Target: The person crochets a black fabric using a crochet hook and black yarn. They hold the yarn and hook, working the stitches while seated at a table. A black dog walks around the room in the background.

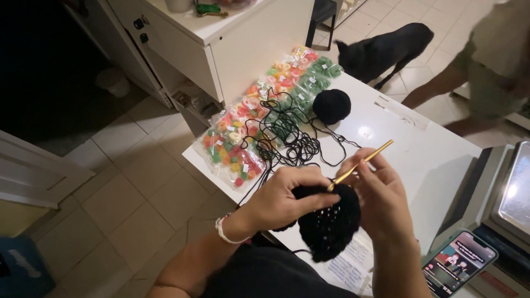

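- Pinching the upper edge of a black crochet piece (329, 223), the left hand (281, 201) had its fingers closed on the fabric, thumb lying across the top toward the hook.
- The right hand (381, 201) was curled shut around a gold crochet hook (361, 164), whose tip met the top rim of the black piece just beside the left thumb while its shaft angled up and away to the right.
- The crochet piece hung between the two hands and drooped below them, over the near edge of the white table (419, 160).
- A white bracelet (226, 232) circled the left wrist.
- Loose black yarn (290, 135) ran from the work back across the table in a tangle to a black yarn ball (332, 106) further off.
- Clear bags of coloured ring candies (243, 138) lay in a row along the table's left edge, partly under the tangle.
- A phone (460, 264) with a lit screen rested near the right forearm, beside a scale (510, 196).
- Beyond the table a black dog (386, 49) stood on the tiled floor, near another person's legs (475, 83).
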